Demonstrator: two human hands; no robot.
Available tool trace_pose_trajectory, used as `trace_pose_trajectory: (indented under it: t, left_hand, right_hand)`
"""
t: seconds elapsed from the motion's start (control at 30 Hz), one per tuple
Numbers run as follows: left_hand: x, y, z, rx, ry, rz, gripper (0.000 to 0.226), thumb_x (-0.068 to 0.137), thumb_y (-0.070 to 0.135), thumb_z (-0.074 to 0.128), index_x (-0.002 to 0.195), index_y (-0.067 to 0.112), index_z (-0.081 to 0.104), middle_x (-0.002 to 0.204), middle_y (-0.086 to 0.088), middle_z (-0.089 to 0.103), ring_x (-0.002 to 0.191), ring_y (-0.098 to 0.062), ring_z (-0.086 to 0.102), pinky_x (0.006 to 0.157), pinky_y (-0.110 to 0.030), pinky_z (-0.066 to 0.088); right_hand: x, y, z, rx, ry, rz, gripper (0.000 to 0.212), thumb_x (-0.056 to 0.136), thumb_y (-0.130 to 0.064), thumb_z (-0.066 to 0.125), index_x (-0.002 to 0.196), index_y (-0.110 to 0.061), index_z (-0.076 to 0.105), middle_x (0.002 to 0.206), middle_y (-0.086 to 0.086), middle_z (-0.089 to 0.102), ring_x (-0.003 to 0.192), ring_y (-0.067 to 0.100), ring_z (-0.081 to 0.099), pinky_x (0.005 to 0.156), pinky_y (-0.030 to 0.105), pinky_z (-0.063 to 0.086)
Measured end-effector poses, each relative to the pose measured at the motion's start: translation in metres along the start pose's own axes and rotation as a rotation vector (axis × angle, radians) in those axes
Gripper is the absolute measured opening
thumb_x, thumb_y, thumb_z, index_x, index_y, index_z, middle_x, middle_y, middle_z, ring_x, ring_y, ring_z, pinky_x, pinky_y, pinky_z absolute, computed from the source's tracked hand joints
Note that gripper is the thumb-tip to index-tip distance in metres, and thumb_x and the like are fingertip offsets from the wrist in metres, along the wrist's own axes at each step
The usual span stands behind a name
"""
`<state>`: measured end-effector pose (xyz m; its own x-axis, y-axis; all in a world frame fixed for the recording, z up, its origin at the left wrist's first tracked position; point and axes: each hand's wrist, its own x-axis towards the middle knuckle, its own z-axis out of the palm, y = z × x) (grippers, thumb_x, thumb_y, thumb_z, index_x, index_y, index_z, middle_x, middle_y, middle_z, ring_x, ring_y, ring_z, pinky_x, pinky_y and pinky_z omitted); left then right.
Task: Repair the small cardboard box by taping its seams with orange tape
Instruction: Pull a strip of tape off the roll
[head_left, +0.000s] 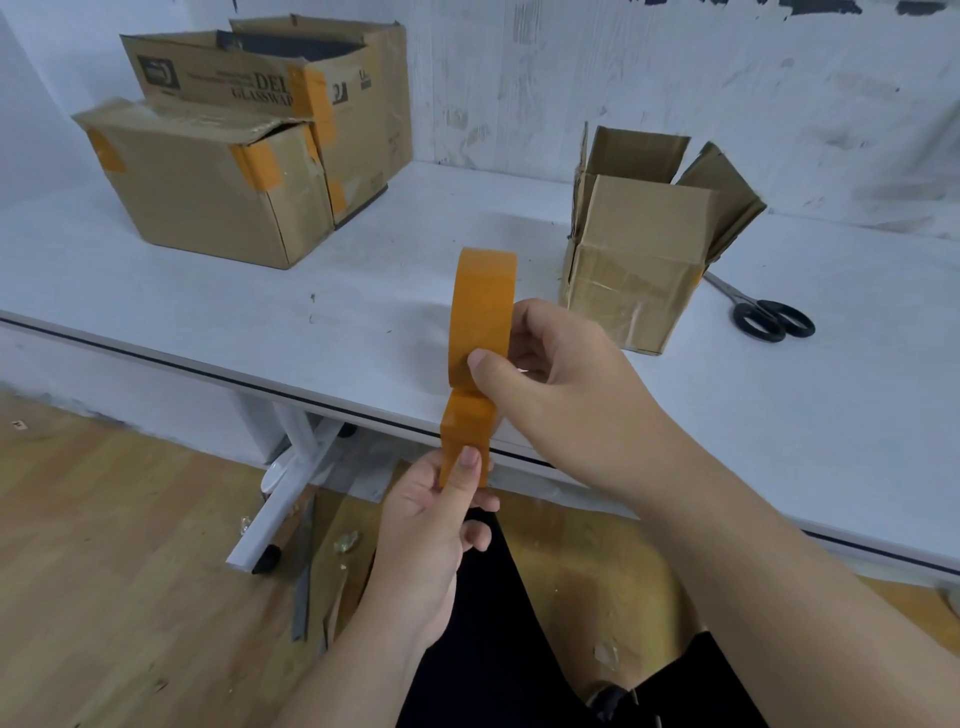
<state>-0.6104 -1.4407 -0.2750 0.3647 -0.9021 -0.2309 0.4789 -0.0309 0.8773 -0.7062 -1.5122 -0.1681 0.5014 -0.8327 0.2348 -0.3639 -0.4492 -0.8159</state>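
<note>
Far left of the small open-topped brown cardboard box (644, 260), at the back of the white table (363, 291): two larger worn brown cardboard cartons (208, 192), orange-patched at corners; front one shut, rear one open, contents hidden.

Left of the small box, nearer the table edge: left hand (431, 525), thumb and fingers pinched shut on the free end of the orange tape strip (465, 441).

Just above: right hand (561, 374), closed around the upright orange tape roll (480, 312).

Best practice, as judged: pull straight, strip taut, adhesive off the fingers.

Small box: on the table, flaps raised, interior unseen.

Right of the small box: black-handled scissors (763, 314), lying flat.
</note>
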Motion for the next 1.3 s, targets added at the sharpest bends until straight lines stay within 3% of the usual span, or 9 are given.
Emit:
trace_pose_trajectory:
  t: [0.2,0.5,0.63,0.73,0.87,1.07,1.3]
  left_hand:
    - [0.004,-0.001,-0.003,0.096,-0.006,0.047,0.032,0.069,0.044,0.065,0.082,0.015,0.064,0.061,0.003,0.059,0.056,-0.011,0.052,0.045,-0.020,0.039]
    - [0.006,-0.004,-0.003,0.065,-0.013,0.142,0.018,0.070,0.037,0.066,0.074,0.019,0.065,0.059,0.000,0.057,0.046,-0.010,0.046,0.038,-0.019,0.035]
    - [0.004,-0.007,-0.002,0.027,0.003,0.136,0.023,0.071,0.036,0.065,0.081,0.016,0.063,0.061,-0.001,0.057,0.045,-0.009,0.045,0.037,-0.019,0.034]
    - [0.005,-0.007,-0.001,0.041,0.011,0.126,0.015,0.073,0.036,0.065,0.072,0.021,0.067,0.058,0.000,0.056,0.045,-0.010,0.044,0.038,-0.019,0.034]
    - [0.004,-0.006,-0.001,0.070,0.013,0.130,0.024,0.074,0.037,0.063,0.081,0.014,0.061,0.057,0.000,0.056,0.045,-0.010,0.045,0.038,-0.019,0.034]
    - [0.002,-0.004,-0.003,0.112,0.019,0.105,0.032,0.072,0.042,0.063,0.080,0.012,0.062,0.052,-0.002,0.051,0.046,-0.013,0.043,0.040,-0.021,0.035]
    - [0.002,-0.004,-0.004,0.122,0.010,0.082,0.039,0.069,0.045,0.063,0.082,0.008,0.061,0.051,-0.002,0.050,0.046,-0.011,0.044,0.040,-0.019,0.035]
  right_hand:
    - [0.001,0.002,-0.002,-0.006,0.014,0.026,0.026,0.089,-0.032,0.058,0.097,-0.007,0.062,0.095,0.011,0.069,0.088,0.024,0.065,0.079,0.049,0.055]
    - [0.001,0.002,-0.005,0.008,0.004,0.015,0.027,0.088,-0.028,0.058,0.098,-0.003,0.062,0.096,0.014,0.069,0.089,0.028,0.065,0.079,0.050,0.054]
    - [0.000,0.003,-0.006,0.038,0.005,0.021,0.022,0.089,-0.025,0.059,0.098,-0.005,0.062,0.097,0.011,0.069,0.090,0.023,0.065,0.082,0.045,0.054]
    - [-0.001,0.004,-0.006,0.049,-0.002,0.025,0.020,0.089,-0.024,0.060,0.098,-0.006,0.063,0.096,0.009,0.070,0.090,0.021,0.066,0.082,0.044,0.054]
    - [-0.001,0.003,-0.006,0.047,-0.003,0.025,0.020,0.088,-0.026,0.061,0.099,-0.009,0.063,0.097,0.006,0.070,0.091,0.019,0.066,0.083,0.042,0.055]
    - [-0.001,-0.001,-0.011,0.025,-0.007,0.029,0.022,0.088,-0.033,0.063,0.101,-0.016,0.063,0.097,-0.001,0.070,0.092,0.012,0.065,0.084,0.037,0.056]
    - [-0.008,0.001,-0.024,0.014,0.011,0.051,0.021,0.088,-0.035,0.063,0.106,-0.026,0.061,0.092,-0.013,0.067,0.089,-0.001,0.063,0.083,0.018,0.054]
